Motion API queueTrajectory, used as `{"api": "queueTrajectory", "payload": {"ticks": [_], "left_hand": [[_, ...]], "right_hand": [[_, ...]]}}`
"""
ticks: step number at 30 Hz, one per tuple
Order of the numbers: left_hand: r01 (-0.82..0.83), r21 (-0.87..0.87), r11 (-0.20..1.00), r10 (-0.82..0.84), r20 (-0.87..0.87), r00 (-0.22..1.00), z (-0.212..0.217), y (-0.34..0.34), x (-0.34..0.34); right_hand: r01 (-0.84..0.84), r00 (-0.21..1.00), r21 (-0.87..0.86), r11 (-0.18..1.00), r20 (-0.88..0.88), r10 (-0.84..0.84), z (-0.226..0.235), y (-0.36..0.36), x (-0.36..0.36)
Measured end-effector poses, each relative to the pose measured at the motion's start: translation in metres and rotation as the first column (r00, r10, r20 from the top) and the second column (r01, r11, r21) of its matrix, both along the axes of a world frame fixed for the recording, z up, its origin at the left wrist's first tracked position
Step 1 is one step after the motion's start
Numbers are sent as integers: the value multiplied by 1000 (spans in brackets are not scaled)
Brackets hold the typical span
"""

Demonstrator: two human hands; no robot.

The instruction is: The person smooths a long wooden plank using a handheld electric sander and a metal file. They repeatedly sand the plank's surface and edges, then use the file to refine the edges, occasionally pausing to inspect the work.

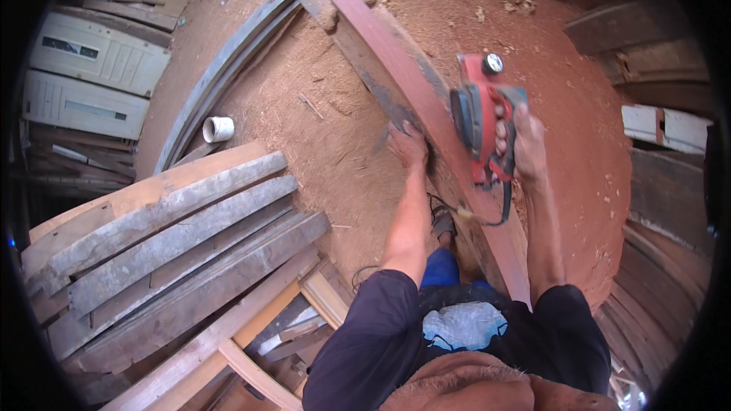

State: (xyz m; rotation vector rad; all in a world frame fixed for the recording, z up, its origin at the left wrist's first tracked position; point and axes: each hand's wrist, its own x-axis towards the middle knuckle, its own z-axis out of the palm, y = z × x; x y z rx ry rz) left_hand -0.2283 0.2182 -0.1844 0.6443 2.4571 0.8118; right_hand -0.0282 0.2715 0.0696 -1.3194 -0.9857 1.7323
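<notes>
A long reddish wooden plank (396,61) runs from the top centre down toward my body, resting on edge over a darker board. My left hand (409,144) presses flat against the plank's left side. My right hand (521,144) grips the handle of a red and grey electric planer (478,118), which sits on the plank's top edge just right of my left hand. Its black cord (487,217) loops down below the tool.
Red sawdust (335,129) covers the ground around the plank. A stack of weathered grey boards (175,251) lies at the lower left. A short white pipe piece (218,129) sits by curved rails. Old panels are piled at the far left, more timber at the right.
</notes>
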Motion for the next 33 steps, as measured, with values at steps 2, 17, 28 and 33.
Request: {"api": "queueTrajectory", "payload": {"ticks": [2, 17, 28, 33], "left_hand": [[6, -92, 996, -21, -159, 987, -13, -14, -15], [-79, 497, 864, 75, 28, 997, 158, -187, -22], [382, 549, 744, -273, -272, 923, 86, -122, 103], [391, 577, 717, -226, -339, 913, 67, -117, 103]], "right_hand": [[60, 997, -28, 998, -47, -61, 3, -46, 35], [468, 881, -92, 879, 122, -457, -21, -237, 249], [299, 954, -124, 946, 66, -293, -31, -297, 301], [265, 964, -128, 956, 25, -264, -33, -305, 317]]}}
